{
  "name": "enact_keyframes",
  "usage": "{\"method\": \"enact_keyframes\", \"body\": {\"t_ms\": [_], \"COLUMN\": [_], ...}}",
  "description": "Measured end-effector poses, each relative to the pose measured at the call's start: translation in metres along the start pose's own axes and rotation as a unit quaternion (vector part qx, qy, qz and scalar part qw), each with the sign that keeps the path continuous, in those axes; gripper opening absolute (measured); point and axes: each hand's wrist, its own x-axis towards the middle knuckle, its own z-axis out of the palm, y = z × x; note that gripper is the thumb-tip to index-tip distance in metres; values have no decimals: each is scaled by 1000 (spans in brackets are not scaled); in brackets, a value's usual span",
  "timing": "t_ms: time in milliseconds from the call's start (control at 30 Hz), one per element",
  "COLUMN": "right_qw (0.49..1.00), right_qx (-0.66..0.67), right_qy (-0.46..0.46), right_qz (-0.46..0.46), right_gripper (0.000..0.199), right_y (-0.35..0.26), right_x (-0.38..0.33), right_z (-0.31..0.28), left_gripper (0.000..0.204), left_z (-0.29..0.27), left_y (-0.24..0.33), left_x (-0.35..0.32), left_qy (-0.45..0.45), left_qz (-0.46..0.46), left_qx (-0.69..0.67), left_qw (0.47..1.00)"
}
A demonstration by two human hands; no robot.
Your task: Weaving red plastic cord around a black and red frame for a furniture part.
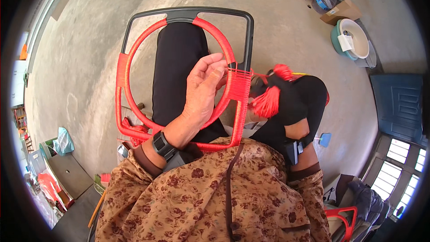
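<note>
A black frame with rounded corners and a ring inside it [124,77] lies across my lap. Red cord is wound around much of the ring and the frame's sides and lower edge; the top bar is bare black. My left hand [204,87], bare, reaches over the ring with fingers curled and thumb pressed at its right side. There, a band of red cord [238,85] spans the ring and the frame's side. To the right, my right hand [286,103], in a black glove and blurred, grips a red cord bundle [267,102] with loose ends. A strand runs towards the band.
A beige and teal basin [337,40] stands at the right beside a cardboard box [341,12] and a clear bottle. Lower right are a red plastic frame [345,217] and dark cloth. More red cord [134,130] hangs behind the frame's lower left. Boxes and bags line the left.
</note>
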Motion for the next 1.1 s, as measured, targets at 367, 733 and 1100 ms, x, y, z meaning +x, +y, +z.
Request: {"method": "enact_keyframes", "body": {"t_ms": [367, 733, 1100], "right_qw": [980, 906, 913], "right_qx": [171, -414, -398], "right_qy": [-58, 71, 80], "right_qz": [-82, -39, -43], "right_gripper": [15, 27, 26], "right_y": [-5, 5, 13], "right_x": [10, 1, -21], "right_z": [1, 33, 43], "left_gripper": [28, 26, 18], "left_z": [7, 1, -9], "left_y": [9, -5, -10], "left_x": [-8, -14, -14], "left_qy": [-161, -173, -61], "left_qz": [-203, -184, -142], "left_qx": [108, 109, 91], "left_qw": [960, 962, 984]}}
